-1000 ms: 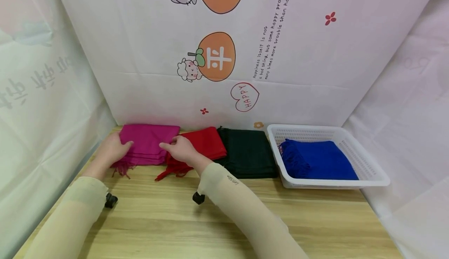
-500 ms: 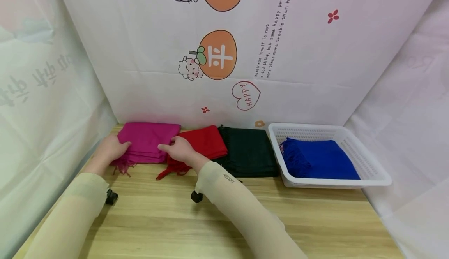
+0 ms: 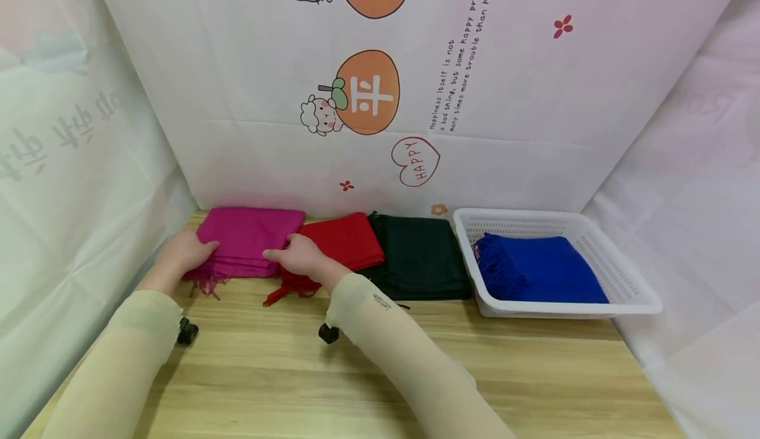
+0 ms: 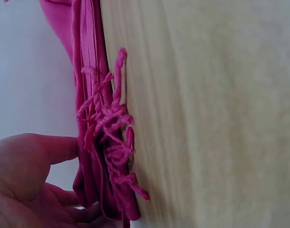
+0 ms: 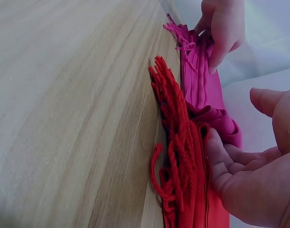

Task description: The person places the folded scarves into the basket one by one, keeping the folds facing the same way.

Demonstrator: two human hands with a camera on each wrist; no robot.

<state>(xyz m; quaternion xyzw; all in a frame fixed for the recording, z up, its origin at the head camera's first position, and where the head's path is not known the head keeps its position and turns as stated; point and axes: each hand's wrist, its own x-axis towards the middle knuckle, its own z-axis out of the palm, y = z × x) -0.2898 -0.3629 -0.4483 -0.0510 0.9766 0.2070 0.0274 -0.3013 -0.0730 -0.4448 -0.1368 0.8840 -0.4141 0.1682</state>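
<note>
A white printed sheet [image 3: 505,96], with orange fruit, cartoon animals and the word HAPPY inside a heart, rises behind the table [image 3: 380,379], which has a pale wood-grain top. Two cream sleeves [image 3: 410,353] reach across it from the near edge. At the far right stands a white perforated basket [image 3: 570,312], holding a folded blue cloth [image 3: 549,270] whose fringe lies toward the left wall. Left of the basket, in a row along the back, come a dark green folded stack [image 3: 418,257], then the magenta folded stack [image 3: 246,234] at the far left end, with the smaller red folded stack [image 3: 344,241] between them. The left hand [image 3: 189,253] holds the left end of the magenta stack, thumb on top and fingers round the side. The right hand [image 3: 301,254] is spread, its fingers reaching in where magenta and red meet and touching the fabric, while its thumb stands raised and apart from the cloth. A small black device [image 3: 187,332] shows below the left wrist, another under the right. Smallest are the twisted red tassels [image 5: 171,104] and knotted magenta tassels [image 4: 116,133], hanging at the stacks' near edges onto the wood.
</note>
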